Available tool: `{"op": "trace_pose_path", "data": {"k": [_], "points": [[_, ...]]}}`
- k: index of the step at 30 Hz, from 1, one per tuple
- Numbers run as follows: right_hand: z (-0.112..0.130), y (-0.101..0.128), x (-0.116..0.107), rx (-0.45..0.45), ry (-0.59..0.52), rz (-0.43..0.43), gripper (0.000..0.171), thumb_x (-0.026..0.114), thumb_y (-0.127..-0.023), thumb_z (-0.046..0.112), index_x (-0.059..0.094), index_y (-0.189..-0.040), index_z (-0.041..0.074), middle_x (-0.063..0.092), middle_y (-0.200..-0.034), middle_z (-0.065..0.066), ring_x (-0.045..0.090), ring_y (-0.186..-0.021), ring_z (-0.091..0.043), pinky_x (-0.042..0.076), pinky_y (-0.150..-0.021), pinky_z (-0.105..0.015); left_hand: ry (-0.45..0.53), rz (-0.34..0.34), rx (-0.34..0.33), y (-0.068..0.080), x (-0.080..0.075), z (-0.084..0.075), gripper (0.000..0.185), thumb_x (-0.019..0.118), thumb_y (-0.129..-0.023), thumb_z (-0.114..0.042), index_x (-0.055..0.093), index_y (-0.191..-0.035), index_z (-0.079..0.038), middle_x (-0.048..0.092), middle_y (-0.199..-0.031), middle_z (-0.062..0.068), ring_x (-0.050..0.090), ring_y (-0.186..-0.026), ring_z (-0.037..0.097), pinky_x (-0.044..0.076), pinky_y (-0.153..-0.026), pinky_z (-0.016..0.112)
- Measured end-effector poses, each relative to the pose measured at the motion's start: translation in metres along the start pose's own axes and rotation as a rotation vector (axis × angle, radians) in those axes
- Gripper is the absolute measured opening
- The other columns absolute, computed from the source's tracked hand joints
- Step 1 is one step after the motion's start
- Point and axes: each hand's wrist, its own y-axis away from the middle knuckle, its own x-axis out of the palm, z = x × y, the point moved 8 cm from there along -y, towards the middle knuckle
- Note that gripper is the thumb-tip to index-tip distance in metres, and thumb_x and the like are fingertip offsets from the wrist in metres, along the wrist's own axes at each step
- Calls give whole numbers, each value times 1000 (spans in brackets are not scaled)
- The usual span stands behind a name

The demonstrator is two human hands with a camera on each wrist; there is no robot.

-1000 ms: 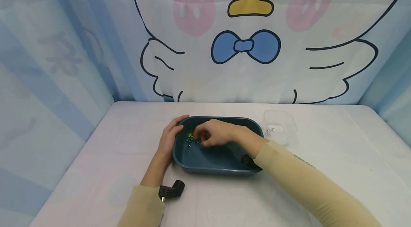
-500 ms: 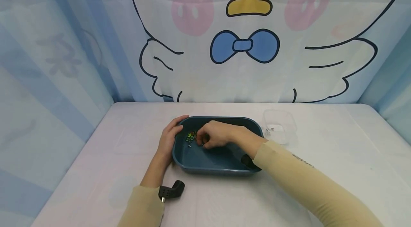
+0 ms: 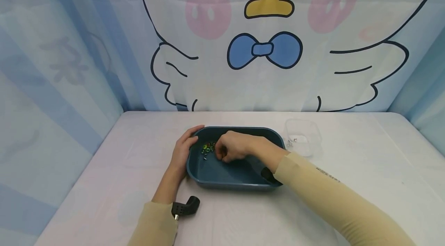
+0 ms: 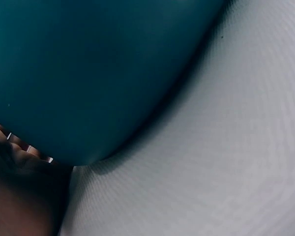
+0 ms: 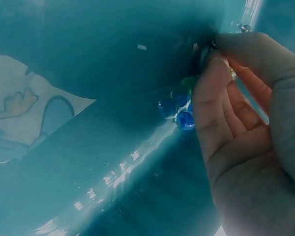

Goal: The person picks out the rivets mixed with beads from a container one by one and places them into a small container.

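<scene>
Loosely, small colourful pieces (image 3: 208,148) lie in the tray (image 3: 226,173) at its left, beside my right hand (image 3: 236,145), whose fingers bunch narrowly; whether they pinch one, I cannot tell. My left hand (image 3: 182,148) grips its left end, presumably to steady it.

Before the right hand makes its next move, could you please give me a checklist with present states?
1. Left hand on the tray: ok, at its left end.
2. Small coloured pieces inside the tray: ok, clustered.
3. Right hand holding a piece: cannot tell, too small.
4. Right hand well clear of the cluster: not ok, right beside it.
5. Clear box near the tray: ok, on the right.
</scene>
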Motion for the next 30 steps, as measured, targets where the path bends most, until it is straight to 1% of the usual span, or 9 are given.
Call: {"op": "trace_pose_path", "data": {"k": [7, 16, 23, 30], "points": [[-2, 0, 0, 24, 26, 1, 8, 74, -90, 7, 70, -93, 14, 63, -82, 5, 58, -75, -11, 51, -69, -27, 3, 3, 3, 1, 0, 0, 45, 38, -102, -9, 52, -144, -1, 48, -149, 14, 42, -137, 27, 29, -116, 43], [-4, 0, 0, 35, 17, -2, 8, 74, -90, 6, 70, -93, 12, 63, -81, 5, 59, -74, -10, 51, -69, -26, -4, -2, -2, 0, 0, 1, 45, 37, -102, -10, 52, -144, -2, 48, -149, 13, 42, -137, 26, 28, -116, 43], [-4, 1, -1, 26, -21, -12, 9, 73, -89, 4, 70, -91, 12, 63, -80, 4, 58, -72, -11, 50, -66, -26, -10, 2, 1, 0, -1, 0, 45, 37, -102, -10, 52, -144, -2, 47, -150, 14, 41, -138, 27, 26, -117, 44], [-4, 2, -5, 6, -69, -24, 10, 71, -88, 2, 70, -91, 11, 65, -83, 4, 59, -73, -11, 50, -67, -25, -8, 4, 3, 0, 0, 0, 45, 37, -102, -10, 51, -144, -2, 47, -149, 13, 41, -138, 26, 27, -117, 43]]}}
